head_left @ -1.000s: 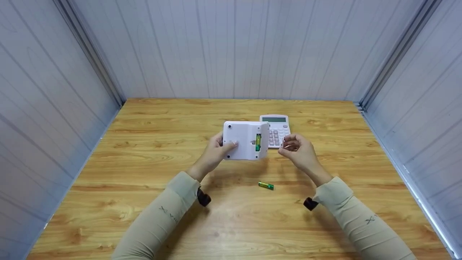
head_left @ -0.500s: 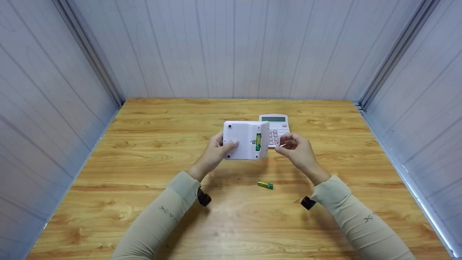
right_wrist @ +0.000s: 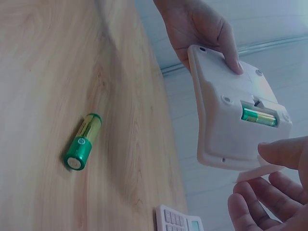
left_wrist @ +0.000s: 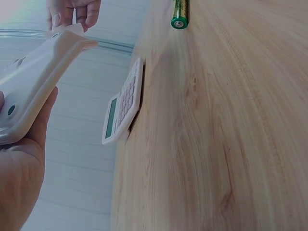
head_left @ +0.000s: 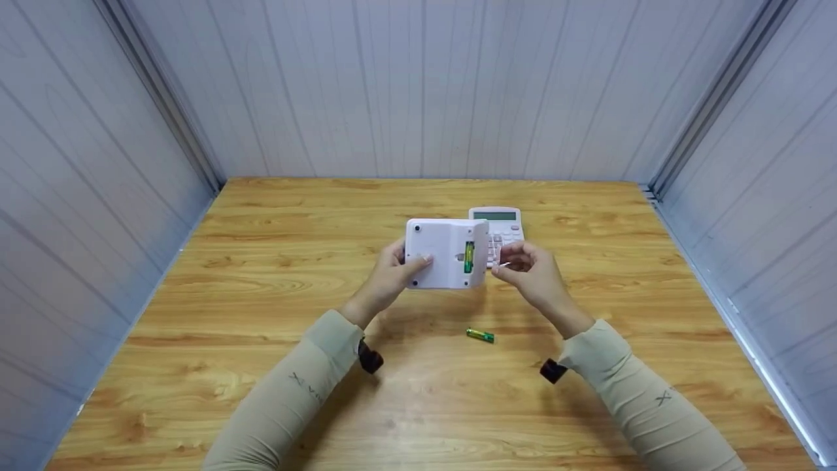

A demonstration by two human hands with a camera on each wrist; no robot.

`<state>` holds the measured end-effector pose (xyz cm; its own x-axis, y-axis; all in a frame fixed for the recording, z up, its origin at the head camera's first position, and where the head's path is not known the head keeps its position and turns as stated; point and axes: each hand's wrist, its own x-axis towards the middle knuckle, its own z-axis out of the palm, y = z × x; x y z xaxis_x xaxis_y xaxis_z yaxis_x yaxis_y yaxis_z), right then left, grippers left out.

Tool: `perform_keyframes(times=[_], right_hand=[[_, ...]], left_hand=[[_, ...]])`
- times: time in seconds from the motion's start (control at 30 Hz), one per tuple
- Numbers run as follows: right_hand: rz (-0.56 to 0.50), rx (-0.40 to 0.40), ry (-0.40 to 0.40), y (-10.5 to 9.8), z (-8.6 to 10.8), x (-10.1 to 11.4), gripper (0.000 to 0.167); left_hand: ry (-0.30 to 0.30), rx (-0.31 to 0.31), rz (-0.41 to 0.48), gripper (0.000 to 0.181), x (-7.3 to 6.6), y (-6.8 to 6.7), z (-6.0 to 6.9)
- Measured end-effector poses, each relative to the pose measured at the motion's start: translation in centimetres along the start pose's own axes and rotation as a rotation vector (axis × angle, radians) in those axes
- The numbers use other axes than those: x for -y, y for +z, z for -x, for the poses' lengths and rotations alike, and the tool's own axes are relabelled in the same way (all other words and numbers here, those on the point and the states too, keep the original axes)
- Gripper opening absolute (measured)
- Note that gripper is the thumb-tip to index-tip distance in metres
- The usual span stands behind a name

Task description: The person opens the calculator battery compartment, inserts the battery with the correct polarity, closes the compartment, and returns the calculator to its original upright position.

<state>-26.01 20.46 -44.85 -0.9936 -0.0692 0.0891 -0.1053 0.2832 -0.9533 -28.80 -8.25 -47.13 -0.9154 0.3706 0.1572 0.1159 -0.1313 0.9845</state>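
Note:
My left hand (head_left: pixel 390 275) grips a white calculator (head_left: pixel 437 255) by one end, its back turned toward me and the thumb lying across it. In the calculator's uncovered battery slot sits a green and gold battery (right_wrist: pixel 260 117). Between thumb and fingers, my right hand (head_left: pixel 533 275) pinches a small white battery cover (right_wrist: pixel 260 172), close beside the slot end of the calculator. A second green and gold battery (head_left: pixel 480 335) lies on the table below the hands.
Behind the held calculator, another white calculator (head_left: pixel 497 222) lies face up on the wooden table (head_left: pixel 294 261). Pale panel walls (head_left: pixel 418 91) enclose the table at the back and both sides.
My right hand has moved a little left with the battery cover, nearer the held calculator. The left hand and the calculator in it have stayed almost still.

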Motion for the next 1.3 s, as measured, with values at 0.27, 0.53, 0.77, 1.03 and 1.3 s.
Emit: perform_keyframes(times=[0.27, 0.53, 0.77, 1.03, 1.3], right_hand=[[-0.039, -0.008, -0.006, 0.6, 0.2, 0.4, 0.035], [-0.057, -0.009, -0.019, 1.3, 0.4, 1.0, 0.033], [-0.086, 0.014, -0.003, 1.6, 0.5, 1.4, 0.033], [-0.150, 0.031, 0.018, 2.1, 0.4, 1.6, 0.032], [-0.148, 0.023, 0.034, 2.4, 0.3, 1.9, 0.032]], left_hand=[[0.004, -0.002, 0.001, 0.047, 0.4, 0.0, -0.1], [-0.014, -0.007, -0.009, 0.049, 0.3, 0.2, -0.2], [-0.019, -0.009, -0.001, 0.049, 0.2, 0.3, -0.1], [-0.008, 0.000, -0.001, 0.049, 0.1, 0.4, 0.0], [-0.002, -0.002, -0.005, 0.048, -0.1, 0.5, 0.1]])
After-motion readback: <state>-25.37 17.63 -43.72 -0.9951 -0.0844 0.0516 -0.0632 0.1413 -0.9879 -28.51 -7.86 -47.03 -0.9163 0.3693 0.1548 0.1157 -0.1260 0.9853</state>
